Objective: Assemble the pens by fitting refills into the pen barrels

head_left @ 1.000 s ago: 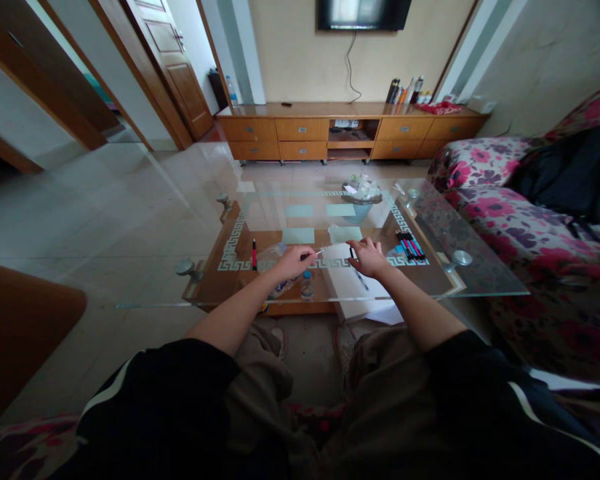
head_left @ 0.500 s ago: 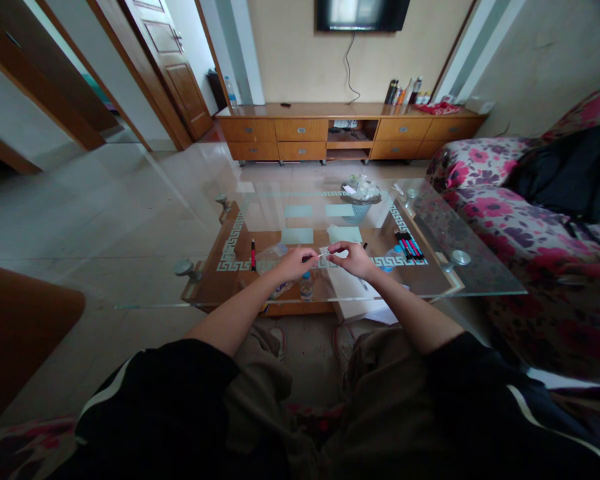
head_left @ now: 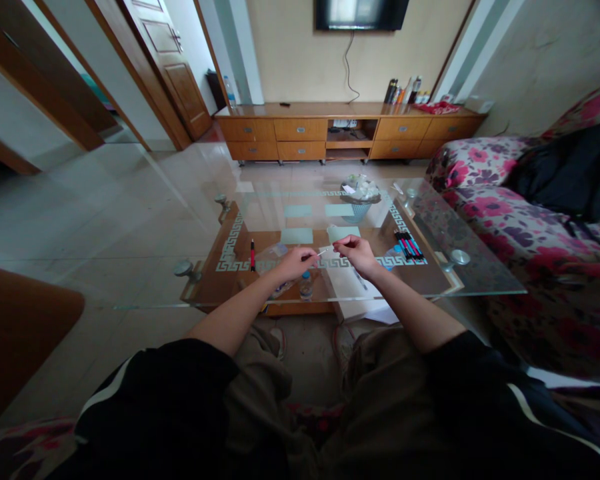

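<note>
My left hand (head_left: 298, 262) is closed in a pinch over the glass table. It grips a pen part (head_left: 323, 253), dark at the fingers with a thin pale rod pointing right. Just to the right of the rod's tip, my right hand (head_left: 358, 255) is pinched shut, fingertips together. Something small and dark reddish may be between them, too small to name. A red and black pen (head_left: 253, 256) lies on the glass to the left. A row of black pens (head_left: 409, 246) with red and blue parts lies to the right.
The glass tabletop (head_left: 473, 283) has a lower shelf holding a water bottle (head_left: 306, 287), a white box (head_left: 347, 293) and plastic bags. Beyond stands a waste basket (head_left: 359, 207) with crumpled contents. A flowered sofa (head_left: 485, 200) is on the right, a wooden cabinet (head_left: 300, 130) at the wall.
My right hand has drawn slightly right and up, away from the rod's tip, and its fingers have closed into a tighter pinch. My left hand has barely moved.
</note>
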Tool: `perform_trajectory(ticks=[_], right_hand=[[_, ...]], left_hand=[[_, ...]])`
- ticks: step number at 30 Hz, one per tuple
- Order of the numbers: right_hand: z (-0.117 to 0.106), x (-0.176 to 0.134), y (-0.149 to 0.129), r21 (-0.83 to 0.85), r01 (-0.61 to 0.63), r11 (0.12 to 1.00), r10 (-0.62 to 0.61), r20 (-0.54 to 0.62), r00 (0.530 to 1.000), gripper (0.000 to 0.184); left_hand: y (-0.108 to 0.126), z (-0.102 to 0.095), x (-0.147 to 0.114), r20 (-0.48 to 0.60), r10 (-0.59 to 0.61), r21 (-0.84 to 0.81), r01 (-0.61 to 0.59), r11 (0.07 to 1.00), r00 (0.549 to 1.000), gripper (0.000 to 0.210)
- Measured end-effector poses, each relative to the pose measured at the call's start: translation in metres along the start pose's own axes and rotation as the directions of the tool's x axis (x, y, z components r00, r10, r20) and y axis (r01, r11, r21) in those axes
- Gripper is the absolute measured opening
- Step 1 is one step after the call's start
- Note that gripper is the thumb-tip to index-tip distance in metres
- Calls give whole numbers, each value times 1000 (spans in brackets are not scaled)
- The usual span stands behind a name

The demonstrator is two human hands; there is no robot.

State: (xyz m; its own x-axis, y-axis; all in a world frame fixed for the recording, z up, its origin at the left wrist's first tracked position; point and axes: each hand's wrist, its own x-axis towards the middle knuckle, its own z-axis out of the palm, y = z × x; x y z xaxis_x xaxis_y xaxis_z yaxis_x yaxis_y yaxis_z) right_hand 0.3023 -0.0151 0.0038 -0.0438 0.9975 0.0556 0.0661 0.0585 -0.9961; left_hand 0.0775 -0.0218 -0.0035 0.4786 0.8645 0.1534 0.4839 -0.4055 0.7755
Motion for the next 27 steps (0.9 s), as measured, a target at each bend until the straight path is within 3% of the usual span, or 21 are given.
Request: perform_trajectory(ticks=[4, 10, 14, 21, 27], right_hand=[[2, -1, -3, 82, -29, 996, 26, 35, 999, 20], [10, -9, -6, 185, -246, 951, 192, 267, 944, 30], [13, -11, -4, 240, -256, 936, 171, 326, 930, 30], [13, -8, -2, 284, -257, 924, 177, 279, 944, 28], [14, -1, -3, 351, -176, 920, 176, 31, 984, 27]], left_hand=[[3, 3, 2, -16, -35, -92, 34, 995, 999, 36], [15, 5, 4, -12, -91, -199, 87, 976, 996, 40], [15, 6, 3, 11, -97, -210, 97, 973, 995, 46], [7, 9, 4, 44, -107, -194, 114, 974, 993, 48], [18, 6, 3, 90, -149, -179, 163, 970, 985, 37]])
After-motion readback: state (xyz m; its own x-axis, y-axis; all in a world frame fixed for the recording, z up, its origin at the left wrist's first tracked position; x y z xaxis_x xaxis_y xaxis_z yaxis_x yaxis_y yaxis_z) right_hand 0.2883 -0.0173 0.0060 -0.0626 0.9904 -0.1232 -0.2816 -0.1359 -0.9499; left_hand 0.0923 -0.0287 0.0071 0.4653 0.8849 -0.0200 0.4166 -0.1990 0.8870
